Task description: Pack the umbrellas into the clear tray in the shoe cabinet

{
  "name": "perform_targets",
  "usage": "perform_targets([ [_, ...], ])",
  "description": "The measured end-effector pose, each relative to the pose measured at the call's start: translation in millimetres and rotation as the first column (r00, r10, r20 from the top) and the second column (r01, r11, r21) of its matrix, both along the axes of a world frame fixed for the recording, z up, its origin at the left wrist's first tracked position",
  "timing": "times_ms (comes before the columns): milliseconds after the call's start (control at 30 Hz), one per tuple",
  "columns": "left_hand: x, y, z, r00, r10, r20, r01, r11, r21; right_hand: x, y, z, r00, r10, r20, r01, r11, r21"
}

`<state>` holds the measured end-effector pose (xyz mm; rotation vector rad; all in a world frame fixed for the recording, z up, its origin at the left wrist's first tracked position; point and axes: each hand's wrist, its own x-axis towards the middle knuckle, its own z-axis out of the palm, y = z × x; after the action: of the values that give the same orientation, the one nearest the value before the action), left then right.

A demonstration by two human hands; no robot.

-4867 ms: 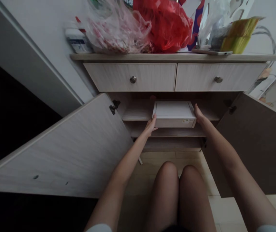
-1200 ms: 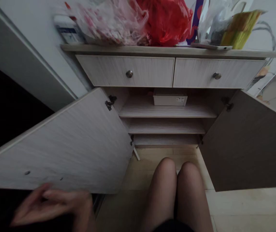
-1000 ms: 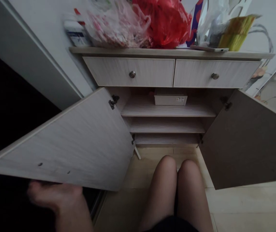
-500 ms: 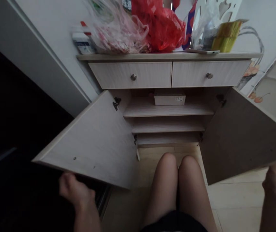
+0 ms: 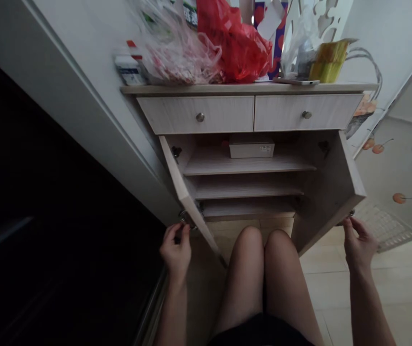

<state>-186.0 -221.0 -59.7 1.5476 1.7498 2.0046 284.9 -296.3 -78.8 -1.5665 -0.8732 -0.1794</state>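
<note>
Both doors of a pale wood-grain cabinet stand part way out from its front. My left hand (image 5: 177,250) pinches the metal knob (image 5: 183,216) on the outer face of the left door (image 5: 187,194). On the other side, my right hand (image 5: 360,242) grips the knob (image 5: 352,213) of the right door (image 5: 330,192), its fingertips partly hidden by the door edge. Between the doors, shelves (image 5: 249,166) show inside, and a white box (image 5: 251,148) rests on the top one.
Two shut drawers (image 5: 198,108) with round knobs run above the doors. The cabinet top carries a red plastic bag (image 5: 238,53), a clear bag (image 5: 184,62), a white bottle (image 5: 130,69), a phone (image 5: 295,81) and a yellow container (image 5: 330,60). My knees (image 5: 263,245) are close to the cabinet.
Both doors have swung inward, narrowing the opening between them. My left hand has moved right and my right hand left along with them.
</note>
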Motion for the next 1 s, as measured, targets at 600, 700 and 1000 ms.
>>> perform_targets([
  [600, 129, 97, 19.3, 0.944, -0.275, -0.184, 0.263, 0.961, -0.088, -107, 119, 29.0, 0.937, 0.343, 0.064, -0.346, 0.936, 0.057],
  [700, 140, 113, 22.4, 0.936, -0.292, -0.197, 0.271, 0.954, -0.125, -122, 146, 33.7, 0.935, 0.35, 0.061, -0.351, 0.936, 0.018],
  [1000, 163, 148, 28.8, 0.926, -0.313, -0.211, 0.272, 0.941, -0.202, -146, 196, 36.6, 0.958, 0.283, 0.05, -0.279, 0.957, -0.078],
])
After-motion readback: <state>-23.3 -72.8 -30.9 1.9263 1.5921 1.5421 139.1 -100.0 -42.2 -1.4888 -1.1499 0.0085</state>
